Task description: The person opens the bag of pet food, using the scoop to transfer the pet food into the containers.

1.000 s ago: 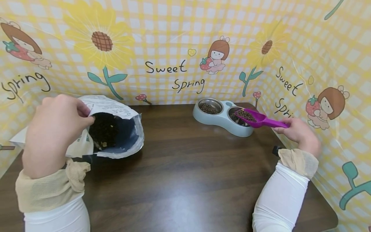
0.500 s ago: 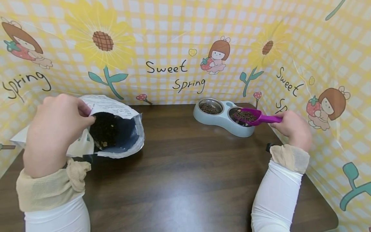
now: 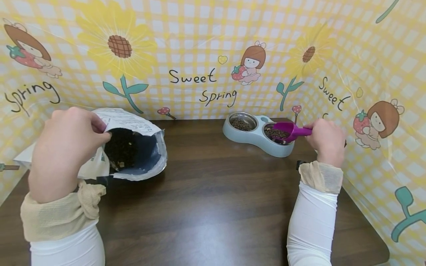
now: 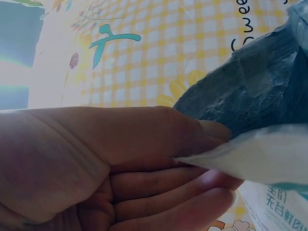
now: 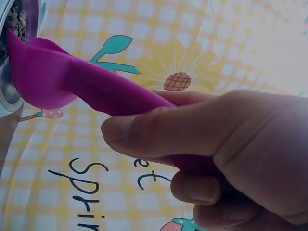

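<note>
My left hand (image 3: 64,151) pinches the torn top edge of a white pet food bag (image 3: 131,120), thumb on one side of the edge and fingers on the other. Dark kibble lies inside the bag's open mouth, which faces me. At the right, my right hand (image 3: 326,142) grips the handle of a purple scoop (image 3: 301,131). The scoop's tip is tilted down into the right steel bowl of a light blue double feeder (image 3: 244,136), with brown kibble (image 3: 281,133) in and before it. In the right wrist view, fingers wrap the scoop's handle (image 5: 130,94).
The feeder's left bowl (image 3: 242,122) also holds brown kibble. A dark wooden table (image 3: 199,192) carries everything, with its right edge beside my right arm. A yellow checked cloth (image 3: 186,44) hangs behind the table and along both sides.
My right hand has moved left and turned, tipping the scoop from nearly level to steeper over the right bowl; kibble in it has slid toward the tip. The left hand keeps its hold.
</note>
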`<action>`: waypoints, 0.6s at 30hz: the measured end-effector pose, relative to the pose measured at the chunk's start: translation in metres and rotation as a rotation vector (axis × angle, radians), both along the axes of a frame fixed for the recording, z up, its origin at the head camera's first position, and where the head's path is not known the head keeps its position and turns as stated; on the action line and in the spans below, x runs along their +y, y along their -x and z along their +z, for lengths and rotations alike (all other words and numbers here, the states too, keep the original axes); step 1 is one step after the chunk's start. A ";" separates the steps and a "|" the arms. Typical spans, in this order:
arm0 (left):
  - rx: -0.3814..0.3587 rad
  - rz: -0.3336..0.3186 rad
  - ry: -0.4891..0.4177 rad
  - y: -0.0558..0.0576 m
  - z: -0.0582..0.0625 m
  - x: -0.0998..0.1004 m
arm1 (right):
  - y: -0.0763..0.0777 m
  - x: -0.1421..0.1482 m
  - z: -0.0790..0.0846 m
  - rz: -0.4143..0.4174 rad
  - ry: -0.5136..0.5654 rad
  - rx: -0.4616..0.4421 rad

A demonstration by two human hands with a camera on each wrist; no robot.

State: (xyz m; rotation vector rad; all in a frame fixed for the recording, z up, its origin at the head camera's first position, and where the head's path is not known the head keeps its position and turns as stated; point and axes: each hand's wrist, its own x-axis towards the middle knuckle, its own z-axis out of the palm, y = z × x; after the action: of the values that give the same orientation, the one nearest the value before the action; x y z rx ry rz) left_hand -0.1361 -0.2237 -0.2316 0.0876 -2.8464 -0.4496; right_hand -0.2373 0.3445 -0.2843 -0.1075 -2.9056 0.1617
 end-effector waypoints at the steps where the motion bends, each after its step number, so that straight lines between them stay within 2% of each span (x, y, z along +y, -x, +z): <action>1: 0.001 -0.001 -0.001 0.000 0.000 0.000 | 0.000 -0.001 0.000 -0.008 -0.009 0.010; 8: 0.000 -0.004 -0.002 0.001 0.000 0.000 | 0.000 -0.004 -0.001 -0.055 -0.033 0.102; 18: 0.000 -0.006 0.002 0.002 0.000 -0.002 | 0.001 -0.001 -0.003 -0.029 -0.003 0.062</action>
State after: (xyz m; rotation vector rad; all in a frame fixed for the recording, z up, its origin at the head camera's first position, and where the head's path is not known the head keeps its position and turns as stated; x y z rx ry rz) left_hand -0.1385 -0.2257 -0.2313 0.0783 -2.8481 -0.4483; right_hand -0.2379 0.3433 -0.2871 -0.1423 -2.8410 0.1534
